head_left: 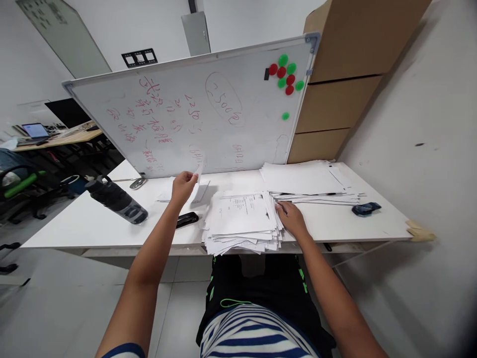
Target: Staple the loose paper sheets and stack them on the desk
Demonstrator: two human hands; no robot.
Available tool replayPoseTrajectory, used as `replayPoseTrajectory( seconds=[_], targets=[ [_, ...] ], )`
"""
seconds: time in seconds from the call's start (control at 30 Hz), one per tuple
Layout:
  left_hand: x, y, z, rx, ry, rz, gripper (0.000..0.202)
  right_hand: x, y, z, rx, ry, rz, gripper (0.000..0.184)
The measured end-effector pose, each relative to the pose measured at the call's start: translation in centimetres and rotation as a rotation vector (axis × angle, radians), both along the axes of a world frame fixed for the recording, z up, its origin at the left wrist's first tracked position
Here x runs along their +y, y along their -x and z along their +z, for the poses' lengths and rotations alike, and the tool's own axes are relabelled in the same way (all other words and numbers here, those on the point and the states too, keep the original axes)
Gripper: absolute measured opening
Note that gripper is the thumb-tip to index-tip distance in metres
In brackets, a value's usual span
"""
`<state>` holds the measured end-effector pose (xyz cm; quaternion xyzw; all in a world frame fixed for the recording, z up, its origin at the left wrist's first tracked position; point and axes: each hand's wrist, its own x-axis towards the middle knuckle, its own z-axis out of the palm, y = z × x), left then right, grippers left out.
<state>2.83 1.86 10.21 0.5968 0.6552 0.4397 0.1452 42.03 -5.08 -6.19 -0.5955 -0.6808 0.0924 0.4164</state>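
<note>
My left hand (183,186) is raised over the white table (85,221), pinching a small sheet of paper (198,175) by its edge above some loose sheets (200,191). My right hand (291,218) rests on the right edge of a thick stack of printed papers (242,219) at the table's front edge, fingers curled against the sheets. A second, flatter pile of white papers (303,180) lies behind and to the right of that stack.
A whiteboard (194,112) with red writing and coloured magnets (286,75) leans at the back. A dark bottle (116,200) lies at left, a black phone (187,219) near my left arm, a small dark object (365,209) at right. Cardboard boxes (335,104) stand back right.
</note>
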Motion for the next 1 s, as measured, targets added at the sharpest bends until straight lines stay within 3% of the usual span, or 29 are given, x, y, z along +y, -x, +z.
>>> replayPoseTrajectory(
  seconds=[0.13, 0.27, 0.37, 0.43, 0.53, 0.6, 0.73, 0.83, 0.9, 1.0],
  targets=[
    [-2.9, -4.7, 3.5, -0.333, -0.124, -0.270, 0.031, -0.6, 0.2, 1.4, 0.264, 0.003, -0.013, 0.039],
    [-6.9, -9.9, 6.1, -0.619, -0.126, -0.534, 0.030, -2.8, 2.1, 3.8, 0.705, -0.014, -0.031, 0.042],
    [-9.7, -12.3, 7.2, -0.725, -0.195, -0.636, 0.026, -6.1, 5.0, 5.6, 1.126, 0.184, 0.130, 0.051],
    [-11.1, -12.9, 7.2, -0.765, -0.292, -0.621, 0.025, -8.6, 6.8, 6.6, 1.306, 0.320, 0.244, 0.055],
    [-12.1, -12.7, 5.8, -0.815, -0.368, -0.520, 0.025, -11.5, 8.1, 7.7, 1.364, 0.421, 0.421, 0.060],
    [-12.5, -12.2, 3.9, -0.839, -0.314, -0.437, 0.025, -12.3, 7.8, 8.1, 1.325, 0.409, 0.439, 0.065],
    [-13.5, -11.1, -1.2, -0.843, -0.141, -0.238, 0.028, -11.0, 5.7, 8.0, 1.240, 0.210, 0.205, 0.046],
    [-14.4, -10.3, -4.4, -0.802, -0.054, -0.147, 0.032, -9.0, 4.6, 7.7, 1.124, 0.160, 0.123, 0.039],
    [-14.6, -9.8, -5.4, -0.772, -0.023, -0.167, 0.035, -7.7, 4.3, 7.8, 1.023, 0.145, 0.112, 0.040],
    [-13.7, -8.7, -5.1, -0.735, -0.009, -0.268, 0.044, -6.1, 4.2, 8.6, 0.883, 0.120, 0.132, 0.043]
  ],
)
